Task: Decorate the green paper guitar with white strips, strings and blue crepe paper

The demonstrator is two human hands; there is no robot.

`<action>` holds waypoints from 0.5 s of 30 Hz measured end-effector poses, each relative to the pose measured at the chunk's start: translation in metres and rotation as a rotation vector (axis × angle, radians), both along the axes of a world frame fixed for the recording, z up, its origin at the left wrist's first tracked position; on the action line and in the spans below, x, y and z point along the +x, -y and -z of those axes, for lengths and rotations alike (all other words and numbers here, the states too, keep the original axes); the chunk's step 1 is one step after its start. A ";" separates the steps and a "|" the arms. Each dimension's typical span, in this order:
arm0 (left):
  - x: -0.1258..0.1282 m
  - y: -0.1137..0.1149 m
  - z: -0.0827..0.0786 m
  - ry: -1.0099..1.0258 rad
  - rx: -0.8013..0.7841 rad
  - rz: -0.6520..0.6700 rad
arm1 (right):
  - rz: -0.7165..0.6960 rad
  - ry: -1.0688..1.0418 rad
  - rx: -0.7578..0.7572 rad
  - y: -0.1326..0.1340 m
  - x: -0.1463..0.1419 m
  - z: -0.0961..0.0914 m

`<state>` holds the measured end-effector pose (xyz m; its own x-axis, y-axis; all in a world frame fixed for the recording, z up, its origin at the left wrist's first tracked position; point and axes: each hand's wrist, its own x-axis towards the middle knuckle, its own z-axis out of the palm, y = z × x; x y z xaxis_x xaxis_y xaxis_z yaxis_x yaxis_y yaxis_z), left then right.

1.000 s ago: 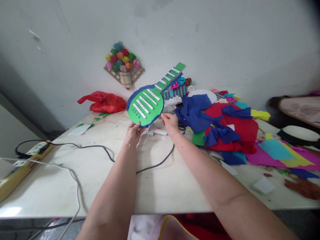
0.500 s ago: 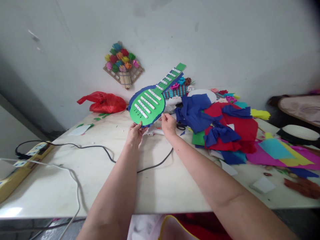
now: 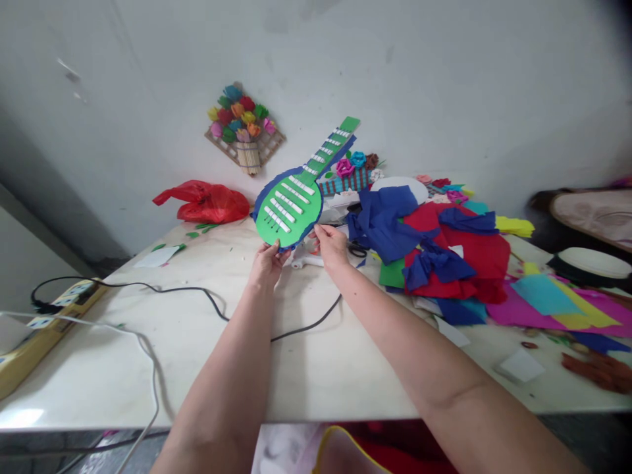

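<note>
I hold up a green and blue paper guitar (image 3: 291, 207) with white strips across its round body and its neck, which slants up to the right toward the wall. My left hand (image 3: 266, 263) pinches the lower edge of the round body. My right hand (image 3: 330, 245) pinches the body's lower right edge. Both arms reach forward over the pale table (image 3: 306, 355). A white glue gun (image 3: 309, 261) lies on the table just under the guitar, between my hands.
A heap of blue, red, pink and yellow paper sheets (image 3: 459, 257) covers the right of the table. A red plastic bag (image 3: 205, 201) lies at the back left. Black cables (image 3: 197, 293) run to a yellow power strip (image 3: 44, 326). A paper flower craft (image 3: 244, 128) hangs on the wall.
The guitar has tilted slightly, its neck tip rising and shifting left. My right hand has slid a little left along the body's edge. My left hand keeps its grip.
</note>
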<state>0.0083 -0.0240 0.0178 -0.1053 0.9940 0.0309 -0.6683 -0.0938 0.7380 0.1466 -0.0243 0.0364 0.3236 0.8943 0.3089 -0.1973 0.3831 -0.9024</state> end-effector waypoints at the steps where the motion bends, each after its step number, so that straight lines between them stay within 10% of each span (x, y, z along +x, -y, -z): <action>1: 0.000 0.000 0.000 -0.002 0.000 0.002 | -0.004 -0.007 0.000 0.000 0.000 -0.001; 15: -0.002 -0.001 0.000 0.002 -0.010 -0.008 | -0.046 0.016 -0.004 0.002 0.005 -0.003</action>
